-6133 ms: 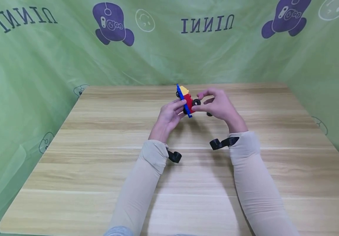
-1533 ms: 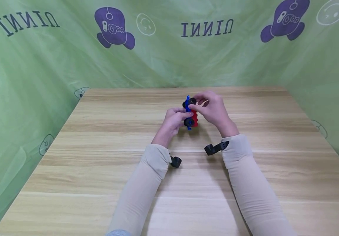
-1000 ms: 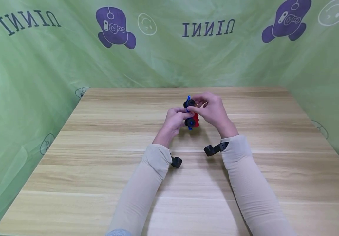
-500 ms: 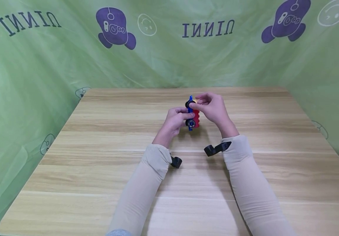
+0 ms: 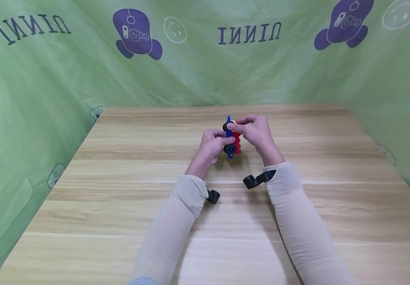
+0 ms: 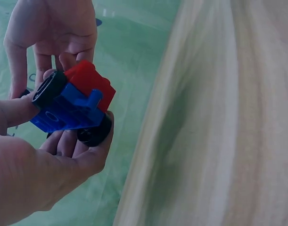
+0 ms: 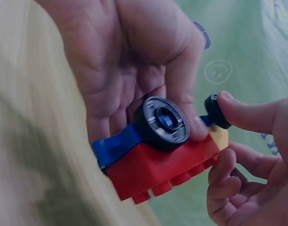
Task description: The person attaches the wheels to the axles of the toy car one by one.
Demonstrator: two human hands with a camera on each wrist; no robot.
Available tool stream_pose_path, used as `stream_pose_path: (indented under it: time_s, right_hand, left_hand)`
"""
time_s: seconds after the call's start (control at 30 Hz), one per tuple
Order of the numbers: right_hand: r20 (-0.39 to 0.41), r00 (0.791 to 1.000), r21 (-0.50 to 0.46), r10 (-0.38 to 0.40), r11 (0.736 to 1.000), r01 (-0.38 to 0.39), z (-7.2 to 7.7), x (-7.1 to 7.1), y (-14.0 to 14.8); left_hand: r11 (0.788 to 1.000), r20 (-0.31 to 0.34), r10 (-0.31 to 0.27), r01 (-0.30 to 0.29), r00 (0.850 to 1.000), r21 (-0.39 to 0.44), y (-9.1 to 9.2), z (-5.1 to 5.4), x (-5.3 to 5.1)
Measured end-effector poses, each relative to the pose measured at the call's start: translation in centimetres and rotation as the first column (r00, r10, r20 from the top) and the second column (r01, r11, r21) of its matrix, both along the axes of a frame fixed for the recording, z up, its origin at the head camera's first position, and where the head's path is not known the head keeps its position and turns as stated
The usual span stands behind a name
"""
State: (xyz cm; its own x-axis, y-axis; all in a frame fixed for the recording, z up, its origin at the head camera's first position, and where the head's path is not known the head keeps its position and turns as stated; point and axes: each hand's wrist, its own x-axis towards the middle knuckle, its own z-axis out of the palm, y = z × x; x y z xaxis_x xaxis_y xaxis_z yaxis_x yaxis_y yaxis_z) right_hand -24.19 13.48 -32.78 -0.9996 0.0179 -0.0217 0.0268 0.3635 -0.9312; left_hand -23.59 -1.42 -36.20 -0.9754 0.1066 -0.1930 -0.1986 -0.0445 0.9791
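Observation:
A small brick-built toy car has a blue chassis, a red block, a yellow block and black wheels. My left hand grips the chassis with the thumb on its near side, above the table. At the far end, my right hand pinches the car, its thumb pressing a black wheel. The near wheel shows its blue hub in the right wrist view. Part of the yellow block is hidden by the right fingers.
Both hands are over the far half of a wooden table. A green printed curtain hangs behind its back edge. A black camera mount sticks inward from the right sleeve, another from the left.
Six seconds ago my right hand held a loose-looking wheel beside the red block, the chassis tilted. Since then the car has turned nearly straight, and the right hand has moved onto its far-end wheel.

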Motion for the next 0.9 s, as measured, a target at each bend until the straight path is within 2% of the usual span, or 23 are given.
stream_pose_path:
  time_s: [0.17,0.33,0.47,0.6,0.7,0.83,0.9]
  right_hand:
    - [-0.006,0.999,-0.006,-0.039,0.999,0.039,-0.3,-0.1,-0.1]
    - [-0.014,0.997,-0.012,-0.078,0.997,0.078,-0.4,-0.2,-0.3]
    - [-0.015,0.997,-0.027,-0.073,0.997,0.073,-0.4,-0.2,-0.4]
    - [-0.04,0.998,-0.025,-0.055,0.998,0.054,-0.3,-0.2,-0.3]
    - [-0.077,0.997,-0.023,-0.022,1.0,0.02,-0.4,-0.2,-0.2]
    - [-0.125,0.991,-0.044,0.041,0.998,-0.047,-0.5,-0.2,0.2]
    - [-0.131,0.989,-0.051,0.074,0.995,-0.082,-0.4,-0.2,0.5]
  left_hand:
    - [0.998,0.003,-0.003,0.003,1.0,-0.057,0.4,0.1,0.3]
    - [0.992,-0.023,0.011,-0.014,1.0,-0.123,0.7,0.2,0.4]
    - [0.993,-0.024,0.011,-0.014,1.0,-0.118,0.6,0.2,0.3]
    - [0.998,-0.001,-0.018,0.018,1.0,-0.065,0.2,0.3,0.0]
    - [0.999,0.018,-0.03,0.03,0.999,0.03,-0.3,0.7,-0.1]
    - [0.989,0.027,-0.044,0.04,0.999,0.145,-0.9,1.4,0.0]
    - [0.983,0.03,-0.054,0.048,0.998,0.175,-1.1,1.6,-0.1]
